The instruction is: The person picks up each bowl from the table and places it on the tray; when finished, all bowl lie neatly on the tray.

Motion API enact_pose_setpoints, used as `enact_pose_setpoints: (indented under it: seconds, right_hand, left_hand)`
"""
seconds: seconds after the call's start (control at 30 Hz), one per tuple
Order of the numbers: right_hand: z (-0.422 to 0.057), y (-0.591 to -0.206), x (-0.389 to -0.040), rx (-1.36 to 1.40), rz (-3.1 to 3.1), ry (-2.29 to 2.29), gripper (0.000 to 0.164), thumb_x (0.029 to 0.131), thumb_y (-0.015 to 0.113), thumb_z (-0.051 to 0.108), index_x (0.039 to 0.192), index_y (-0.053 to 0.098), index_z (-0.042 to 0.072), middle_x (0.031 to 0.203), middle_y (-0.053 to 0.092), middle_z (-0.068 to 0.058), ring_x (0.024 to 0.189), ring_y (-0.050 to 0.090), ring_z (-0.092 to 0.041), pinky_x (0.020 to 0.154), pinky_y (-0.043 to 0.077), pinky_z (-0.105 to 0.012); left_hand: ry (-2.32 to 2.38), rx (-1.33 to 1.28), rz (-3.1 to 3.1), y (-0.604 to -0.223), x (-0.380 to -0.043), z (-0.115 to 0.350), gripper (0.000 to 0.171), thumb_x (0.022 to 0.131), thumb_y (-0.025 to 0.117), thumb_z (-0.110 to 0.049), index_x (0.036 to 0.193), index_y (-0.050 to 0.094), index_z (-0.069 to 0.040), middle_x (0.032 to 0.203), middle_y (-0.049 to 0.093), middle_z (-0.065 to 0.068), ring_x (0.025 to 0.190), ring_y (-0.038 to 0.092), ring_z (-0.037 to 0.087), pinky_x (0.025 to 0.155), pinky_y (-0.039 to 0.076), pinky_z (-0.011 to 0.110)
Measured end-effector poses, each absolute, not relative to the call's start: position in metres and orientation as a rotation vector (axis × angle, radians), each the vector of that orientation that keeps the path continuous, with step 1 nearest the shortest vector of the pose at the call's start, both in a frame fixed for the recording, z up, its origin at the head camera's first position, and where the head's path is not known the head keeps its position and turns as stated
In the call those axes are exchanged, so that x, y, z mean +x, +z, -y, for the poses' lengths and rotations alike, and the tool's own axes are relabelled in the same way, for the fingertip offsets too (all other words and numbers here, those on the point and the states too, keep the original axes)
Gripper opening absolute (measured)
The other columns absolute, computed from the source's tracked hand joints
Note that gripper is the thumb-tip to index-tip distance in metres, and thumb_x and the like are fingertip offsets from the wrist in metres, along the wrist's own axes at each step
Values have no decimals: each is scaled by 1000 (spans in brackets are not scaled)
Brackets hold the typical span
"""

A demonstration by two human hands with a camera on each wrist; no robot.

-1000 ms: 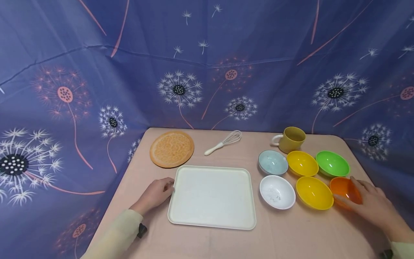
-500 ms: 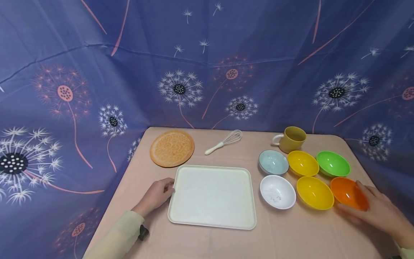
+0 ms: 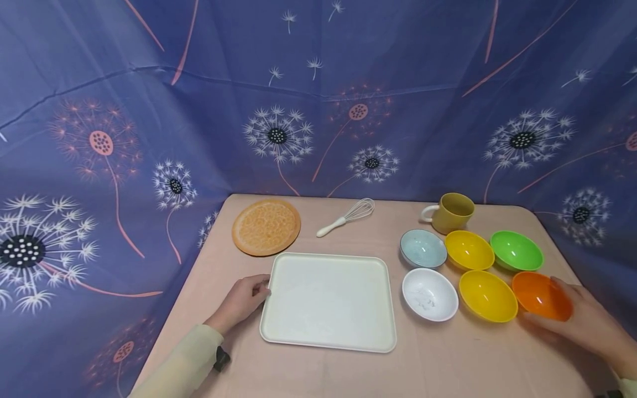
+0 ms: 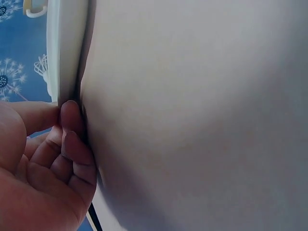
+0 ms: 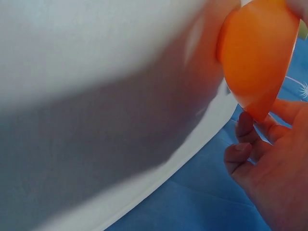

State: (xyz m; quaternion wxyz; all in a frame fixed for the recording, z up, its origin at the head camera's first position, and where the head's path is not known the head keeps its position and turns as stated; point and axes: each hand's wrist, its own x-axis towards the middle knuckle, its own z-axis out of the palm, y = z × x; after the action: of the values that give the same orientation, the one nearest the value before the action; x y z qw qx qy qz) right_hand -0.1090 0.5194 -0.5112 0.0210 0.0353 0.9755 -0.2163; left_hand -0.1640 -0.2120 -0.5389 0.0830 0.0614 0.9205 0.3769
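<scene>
My left hand (image 3: 240, 303) pinches the left edge of the white rectangular tray (image 3: 328, 301). In the left wrist view, the fingertips of the left hand (image 4: 53, 159) meet at the tray's rim (image 4: 67, 57). At the right, my right hand (image 3: 584, 323) holds an orange bowl (image 3: 539, 293) by its side, thumb near the front and fingers at the right rim. The right wrist view has the bowl's orange outer wall (image 5: 257, 53) against the curled fingers of the right hand (image 5: 274, 154); much of the thumb is out of frame.
Left of the orange bowl are yellow bowls (image 3: 487, 296) (image 3: 469, 250), a white bowl (image 3: 430, 294) and a pale blue bowl (image 3: 423, 249). A green bowl (image 3: 516, 250) and mustard mug (image 3: 452, 213) stand behind. A whisk (image 3: 345, 218) and round brown board (image 3: 266, 227) lie beyond the tray.
My right hand has shifted right and slightly toward me along the orange bowl, uncovering more of its inside. The left hand stays at the tray edge. The head view has shifted slightly.
</scene>
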Motion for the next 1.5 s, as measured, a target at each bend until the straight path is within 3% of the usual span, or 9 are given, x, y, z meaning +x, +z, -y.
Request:
enact_pose_setpoints:
  seconds: [0.13, 0.23, 0.5, 0.63, 0.73, 0.97, 1.2, 1.37, 1.5]
  right_hand:
    - [-520, -510, -110, 55, -3051, -737, 87, 77, 93, 48, 134, 56, -7, 114, 69, -24, 80, 58, -2, 64, 47, -29]
    - [-520, -509, -109, 73, -3036, -740, 88, 77, 92, 50, 133, 56, -7, 112, 69, -23, 77, 55, 2, 64, 46, -31]
    - [-521, -509, -110, 73, -3048, -731, 84, 77, 91, 51, 131, 59, -5, 111, 69, -23, 78, 60, -8, 63, 48, -33]
    - [-520, -502, -105, 194, -3067, -673, 100, 78, 89, 55, 138, 48, -13, 118, 58, -34, 94, 57, -40, 70, 48, -57]
    - [-520, -493, -104, 206, -3102, -651, 103, 76, 91, 53, 137, 46, -16, 116, 56, -38, 96, 55, -49, 71, 46, -60]
    - [-515, -472, -110, 193, -3167, -636, 96, 74, 94, 50, 127, 52, -18, 109, 58, -38, 90, 58, -47, 65, 49, -58]
    - [-505, -458, -123, 73, -3171, -665, 86, 74, 94, 49, 125, 59, -10, 107, 67, -27, 78, 63, -22, 58, 52, -44]
    - [-483, -449, -125, 112, -3151, -582, 103, 76, 89, 58, 139, 46, -12, 122, 49, -37, 96, 56, -51, 62, 49, -67]
    - [-463, -444, -132, 93, -3138, -543, 118, 77, 86, 63, 152, 32, -12, 133, 36, -41, 101, 50, -56, 69, 46, -76]
  left_hand:
    - [1134, 203, -2747, -538, -165, 212, 40, 99, 70, -8, 139, 67, -6, 71, 57, -6, 64, 52, 11, 59, 45, 27]
    - [1138, 212, -2743, -538, -166, 212, 40, 99, 70, -9, 139, 67, -7, 71, 57, -6, 64, 52, 10, 59, 45, 27]
    - [1135, 224, -2731, -536, -166, 212, 42, 99, 70, -9, 140, 66, -7, 71, 56, -6, 65, 52, 10, 58, 44, 27]
    - [1145, 218, -2721, -534, -166, 212, 42, 98, 70, -9, 140, 66, -6, 71, 56, -6, 64, 51, 10, 57, 43, 27]
    - [1146, 209, -2715, -533, -166, 212, 43, 98, 71, -9, 140, 66, -7, 71, 56, -5, 63, 51, 10, 57, 42, 26]
    - [1152, 213, -2699, -532, -165, 214, 42, 98, 71, -10, 140, 66, -6, 70, 56, -5, 61, 51, 10, 55, 42, 25]
    - [1161, 215, -2676, -531, -165, 215, 43, 99, 71, -11, 141, 65, -6, 69, 56, -5, 60, 51, 9, 55, 41, 25]
    - [1168, 222, -2664, -530, -165, 215, 44, 99, 70, -10, 143, 64, -5, 69, 56, -5, 60, 51, 9, 54, 42, 25]
    - [1166, 218, -2664, -530, -164, 216, 44, 99, 70, -10, 143, 64, -5, 69, 56, -4, 60, 51, 9, 54, 41, 25]
